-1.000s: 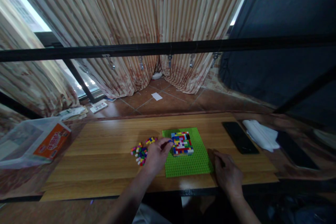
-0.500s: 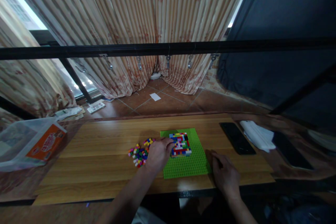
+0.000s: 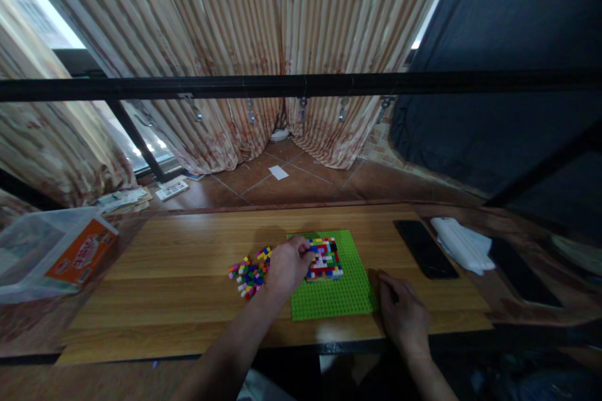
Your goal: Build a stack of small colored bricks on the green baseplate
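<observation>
My left hand (image 3: 290, 266) reaches over the left edge of a square, many-coloured toy-brick build (image 3: 325, 258). Its thumb and forefinger are pinched on a small blue toy brick (image 3: 312, 254) at the build's left side, mostly hidden by the fingers. The build stands on a green studded baseplate (image 3: 335, 298), toward its back. Loosely curled, my right hand (image 3: 404, 310) rests on the table at the baseplate's right front corner, with nothing visible in it. Left of my left hand lies a pile of loose toy bricks (image 3: 250, 276), partly covered by that hand.
A black phone (image 3: 426, 249) lies on the wooden table (image 3: 164, 288) at the right. Beyond the table's right edge are a white packet (image 3: 461, 243) and another dark flat device (image 3: 524, 272). A clear plastic bin (image 3: 35, 250) with an orange label stands at the left.
My left hand has moved slightly toward the build, bringing the blue toy brick from beside it to its left edge. My right hand keeps its place. The view has shifted slightly.
</observation>
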{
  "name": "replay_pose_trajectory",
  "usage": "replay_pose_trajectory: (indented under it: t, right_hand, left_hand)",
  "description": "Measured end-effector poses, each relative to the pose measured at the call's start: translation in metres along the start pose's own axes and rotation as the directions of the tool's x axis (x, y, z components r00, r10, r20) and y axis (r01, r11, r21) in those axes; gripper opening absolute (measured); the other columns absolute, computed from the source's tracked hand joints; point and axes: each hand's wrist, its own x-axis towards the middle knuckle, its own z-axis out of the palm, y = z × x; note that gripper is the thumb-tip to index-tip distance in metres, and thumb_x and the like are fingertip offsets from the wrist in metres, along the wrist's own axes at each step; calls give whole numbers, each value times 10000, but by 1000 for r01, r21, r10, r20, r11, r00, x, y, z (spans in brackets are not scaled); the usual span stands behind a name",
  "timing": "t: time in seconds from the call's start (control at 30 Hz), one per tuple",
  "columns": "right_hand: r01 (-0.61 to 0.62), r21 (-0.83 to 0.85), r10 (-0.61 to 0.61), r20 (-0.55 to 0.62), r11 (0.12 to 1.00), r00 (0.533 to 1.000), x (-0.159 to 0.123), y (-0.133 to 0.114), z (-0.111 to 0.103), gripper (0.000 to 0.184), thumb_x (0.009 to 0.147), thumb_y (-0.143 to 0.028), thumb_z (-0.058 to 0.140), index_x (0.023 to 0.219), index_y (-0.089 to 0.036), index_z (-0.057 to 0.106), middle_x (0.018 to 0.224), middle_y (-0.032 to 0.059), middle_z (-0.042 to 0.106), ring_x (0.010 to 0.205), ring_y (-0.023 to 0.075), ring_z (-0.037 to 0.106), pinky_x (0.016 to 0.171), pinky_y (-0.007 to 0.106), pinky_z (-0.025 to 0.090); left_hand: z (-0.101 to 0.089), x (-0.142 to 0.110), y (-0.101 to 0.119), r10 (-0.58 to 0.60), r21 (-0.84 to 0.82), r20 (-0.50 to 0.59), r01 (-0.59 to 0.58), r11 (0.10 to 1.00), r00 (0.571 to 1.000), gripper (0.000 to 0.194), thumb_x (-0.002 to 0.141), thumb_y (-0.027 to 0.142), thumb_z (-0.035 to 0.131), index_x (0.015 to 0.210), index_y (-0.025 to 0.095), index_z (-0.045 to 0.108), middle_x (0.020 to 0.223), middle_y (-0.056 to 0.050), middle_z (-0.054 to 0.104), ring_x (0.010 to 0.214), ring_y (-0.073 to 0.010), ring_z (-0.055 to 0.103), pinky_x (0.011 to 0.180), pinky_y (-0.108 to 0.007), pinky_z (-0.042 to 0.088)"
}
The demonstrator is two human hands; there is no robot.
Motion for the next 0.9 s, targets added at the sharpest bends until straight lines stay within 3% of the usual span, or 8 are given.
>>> replay_pose_trajectory:
  t: [0.23, 0.37, 0.57, 0.73, 0.9]
  right_hand:
    - [25, 22, -25, 2, 999, 1000, 0, 0, -1, 415, 938, -462, 404, 968, -169, 697, 957, 119, 716, 851, 223, 668, 756, 330, 502]
    - [4, 16, -4, -1, 1000, 1000, 0, 0, 0, 425, 935, -473, 405, 968, -169, 700, 941, 122, 715, 841, 228, 665, 741, 334, 499]
    - [1, 16, -1, 17, 1000, 1000, -1, 2, 0, 410, 932, -465, 416, 978, -174, 700, 961, 117, 713, 851, 225, 666, 759, 330, 499]
    - [-4, -8, 4, 22, 1000, 1000, -1, 3, 0, 439, 929, -482, 400, 985, -170, 704, 979, 124, 712, 840, 227, 665, 740, 330, 498]
    - [-10, -37, 10, 19, 999, 1000, 0, 4, 0, 460, 924, -497, 390, 965, -170, 709, 974, 127, 718, 816, 234, 663, 711, 335, 492]
  left_hand:
    - [9, -4, -2, 54, -24, -69, -56, 998, 996, 60, 821, 173, 637, 856, 204, 674, 840, -3, 674, 744, -125, 617, 699, -229, 457]
    - [10, -10, 0, 178, 141, -44, -170, 975, 983, 178, 918, 202, 524, 871, 209, 697, 916, -35, 679, 839, -155, 631, 766, -258, 480]
    - [10, -24, 3, 295, 464, 31, -276, 842, 955, 242, 927, 160, 475, 1070, 180, 670, 998, -87, 665, 901, -212, 617, 791, -321, 514]
    - [10, -28, 8, 332, 538, 87, -325, 778, 939, 270, 914, 134, 478, 1136, 137, 632, 1022, -112, 652, 943, -240, 617, 789, -365, 543]
    - [6, -26, 16, 332, 569, 139, -350, 745, 933, 216, 893, 113, 499, 1059, 131, 636, 980, -95, 647, 934, -237, 617, 768, -363, 551]
